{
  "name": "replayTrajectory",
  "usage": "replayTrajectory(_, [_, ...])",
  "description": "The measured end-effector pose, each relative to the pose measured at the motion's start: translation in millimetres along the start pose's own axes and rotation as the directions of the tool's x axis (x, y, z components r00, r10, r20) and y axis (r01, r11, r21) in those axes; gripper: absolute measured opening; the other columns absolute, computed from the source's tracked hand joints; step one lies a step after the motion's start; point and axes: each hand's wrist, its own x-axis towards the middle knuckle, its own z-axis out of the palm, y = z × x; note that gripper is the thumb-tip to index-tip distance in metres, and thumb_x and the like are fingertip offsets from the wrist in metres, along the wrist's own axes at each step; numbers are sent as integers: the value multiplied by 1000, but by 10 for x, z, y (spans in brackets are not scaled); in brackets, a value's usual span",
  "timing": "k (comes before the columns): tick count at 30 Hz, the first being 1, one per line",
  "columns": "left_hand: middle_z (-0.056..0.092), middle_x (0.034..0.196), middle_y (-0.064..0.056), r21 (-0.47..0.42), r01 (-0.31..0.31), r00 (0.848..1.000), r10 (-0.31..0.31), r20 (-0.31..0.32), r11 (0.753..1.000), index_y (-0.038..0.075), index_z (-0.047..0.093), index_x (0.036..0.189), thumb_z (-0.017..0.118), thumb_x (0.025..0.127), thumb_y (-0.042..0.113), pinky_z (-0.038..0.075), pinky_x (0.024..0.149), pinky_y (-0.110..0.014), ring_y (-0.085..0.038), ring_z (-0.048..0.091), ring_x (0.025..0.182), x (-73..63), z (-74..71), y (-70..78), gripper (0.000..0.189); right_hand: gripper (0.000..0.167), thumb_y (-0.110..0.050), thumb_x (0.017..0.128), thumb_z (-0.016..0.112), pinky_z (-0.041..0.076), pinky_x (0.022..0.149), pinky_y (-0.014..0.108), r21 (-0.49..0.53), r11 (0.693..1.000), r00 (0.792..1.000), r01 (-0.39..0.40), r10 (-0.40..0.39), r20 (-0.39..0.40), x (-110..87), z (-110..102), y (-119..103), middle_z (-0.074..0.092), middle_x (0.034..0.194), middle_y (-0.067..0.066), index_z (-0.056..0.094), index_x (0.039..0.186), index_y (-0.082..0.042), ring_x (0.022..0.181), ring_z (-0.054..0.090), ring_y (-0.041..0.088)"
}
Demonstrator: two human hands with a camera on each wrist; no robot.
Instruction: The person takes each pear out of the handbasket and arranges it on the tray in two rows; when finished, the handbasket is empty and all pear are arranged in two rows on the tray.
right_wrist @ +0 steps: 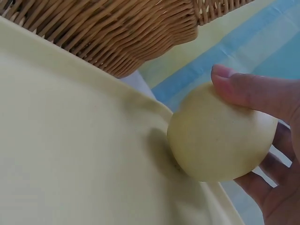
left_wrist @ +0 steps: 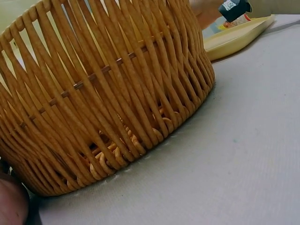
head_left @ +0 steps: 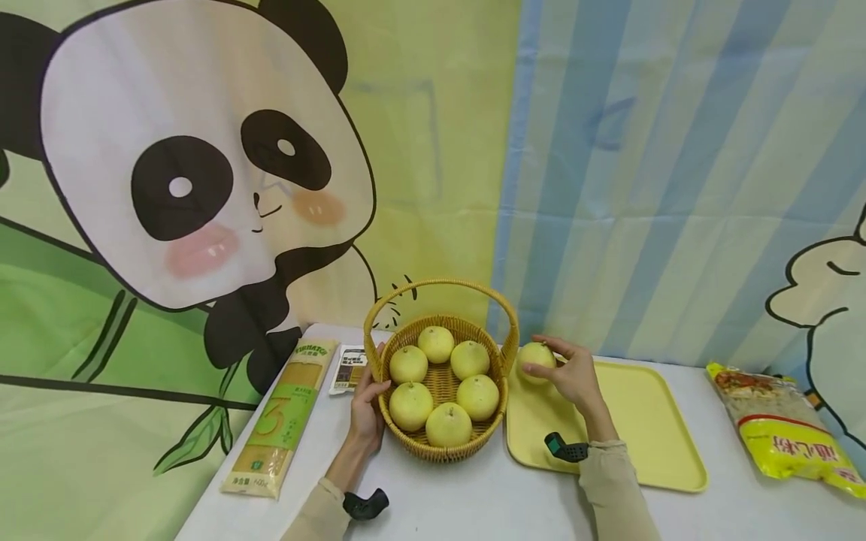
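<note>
A wicker basket (head_left: 443, 454) with a tall arched handle stands on the white table, with several round, pale-yellow pears (head_left: 449, 425) in a ring inside it. My left hand (head_left: 367, 413) holds the basket's left side, thumb near the rim and fingers along the outer wall. In the left wrist view, only part of that hand shows at the lower left, beside the basket wall (left_wrist: 108, 89). My right hand (head_left: 575, 379) grips one more pear (right_wrist: 220, 136) between thumb and fingers. That pear is over the back left corner of the yellow tray (head_left: 649, 428), close to the basket.
Left of the basket lies a long noodle pack (head_left: 280, 421), with a small white-and-brown packet (head_left: 348, 370) between them. A yellow food bag (head_left: 785, 432) lies at the far right. Behind the table hangs a printed cloth (head_left: 433, 150) with a panda.
</note>
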Motion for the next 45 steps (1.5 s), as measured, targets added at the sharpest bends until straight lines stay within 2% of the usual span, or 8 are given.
replayTrajectory(6, [19, 178, -3, -13, 1, 1000, -2, -20, 1000, 15, 27, 169, 40, 99, 3, 3, 133, -48, -24, 11, 165, -11, -17, -4, 73, 67, -25, 84, 92, 55, 107, 45, 68, 997, 998, -37, 33, 56, 5, 31, 38, 56, 157, 16, 67, 144, -11, 142, 54, 38])
replayTrajectory(13, [22, 177, -1, -33, 17, 1000, -17, -16, 999, 17, 28, 169, 40, 99, 3, 6, 133, -47, -23, 15, 164, 16, -13, -1, 73, 68, -20, 85, 91, 48, 115, 46, 84, 996, 997, -36, 30, 75, 35, 29, 55, 55, 159, 13, 65, 147, -13, 145, 51, 34])
replayTrajectory(18, [22, 178, -3, -32, 16, 1000, -16, -16, 999, 15, 28, 169, 41, 99, 2, 6, 134, -47, -24, 14, 164, 21, -10, 0, 73, 69, -17, 86, 89, 55, 105, 29, 91, 996, 995, -8, -2, 102, 54, 31, 104, 52, 160, 14, 61, 150, -13, 145, 52, 37])
replayTrajectory(23, [22, 177, -3, -24, 3, 1000, -4, -22, 1000, 14, 29, 169, 41, 98, 1, 7, 133, -46, -24, 15, 164, 12, -2, 3, 73, 71, -12, 88, 86, 52, 99, 16, 124, 992, 991, 13, -29, 132, 54, 26, 102, 49, 163, 15, 57, 153, -10, 145, 51, 38])
replayTrajectory(31, [22, 177, -5, -17, -2, 999, 1, -32, 1000, 14, 32, 168, 42, 99, 1, 8, 133, -44, -25, 15, 164, 13, -8, 7, 71, 72, -10, 88, 86, 48, 105, 15, 148, 989, 989, 27, -48, 142, 82, 38, 133, 49, 163, 14, 55, 154, -7, 150, 46, 37])
replayTrajectory(39, [21, 178, -5, -17, 7, 1000, -8, -20, 1000, 11, 29, 168, 44, 98, 1, 10, 133, -45, -25, 16, 164, 1, 3, 28, 72, 74, -6, 87, 86, 49, 102, 13, 155, 987, 988, 40, -62, 140, 70, 21, 125, 47, 164, 18, 54, 154, -5, 148, 46, 40])
replayTrajectory(45, [23, 177, -6, -23, 10, 1000, -10, -28, 1000, 11, 30, 168, 44, 98, 0, 18, 132, -37, -25, 17, 163, 3, -2, 14, 72, 76, -6, 87, 86, 43, 103, 8, 145, 988, 985, 49, -72, 158, 68, 20, 136, 46, 165, 17, 52, 155, -5, 153, 41, 40])
